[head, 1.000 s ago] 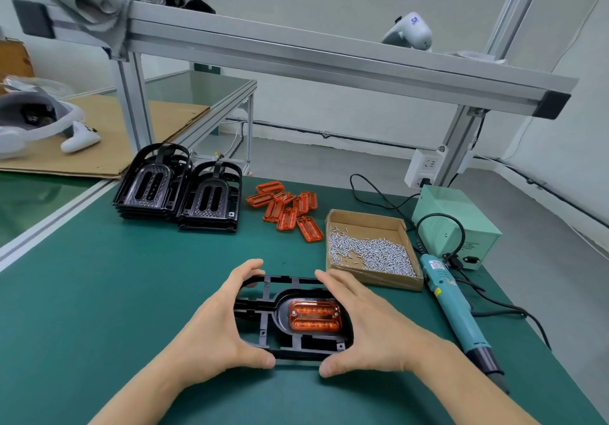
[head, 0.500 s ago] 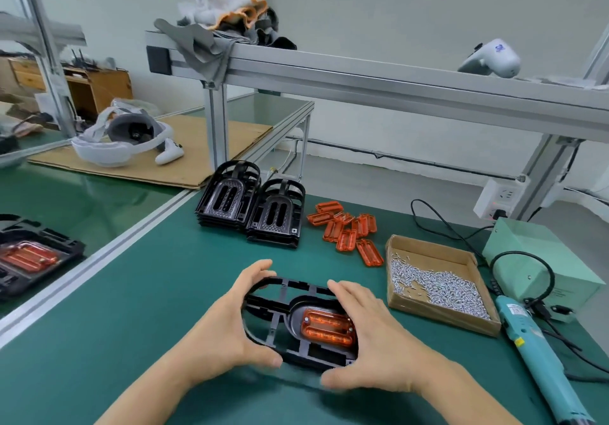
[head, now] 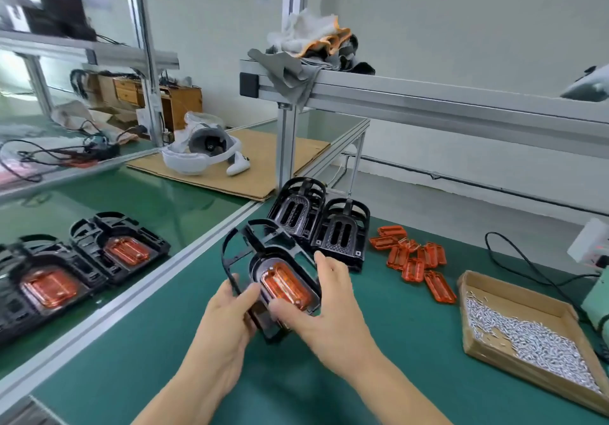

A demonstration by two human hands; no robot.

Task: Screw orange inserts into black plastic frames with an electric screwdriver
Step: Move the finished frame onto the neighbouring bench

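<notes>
A black plastic frame (head: 242, 243) with an orange insert (head: 286, 284) seated in it is lifted off the green mat, tilted toward the left. My left hand (head: 225, 322) grips its near left edge and my right hand (head: 326, 312) grips its right side, thumb under the insert. Two stacks of bare black frames (head: 318, 223) stand just behind. Loose orange inserts (head: 413, 259) lie to their right. A cardboard tray of small silver screws (head: 527, 335) sits at the right. The electric screwdriver is out of view.
On the neighbouring bench at left lie two finished frames with orange inserts (head: 82, 266). An aluminium rail (head: 108, 302) divides the benches. A post (head: 286, 147) carries an overhead beam with rags. A white headset (head: 201, 151) rests on cardboard. A green box (head: 598, 302) peeks in at right.
Both hands have lifted the assembled frame off the mat and carried it left, tilting it. My view has swung left, bringing the neighbouring bench in and the screwdriver out.
</notes>
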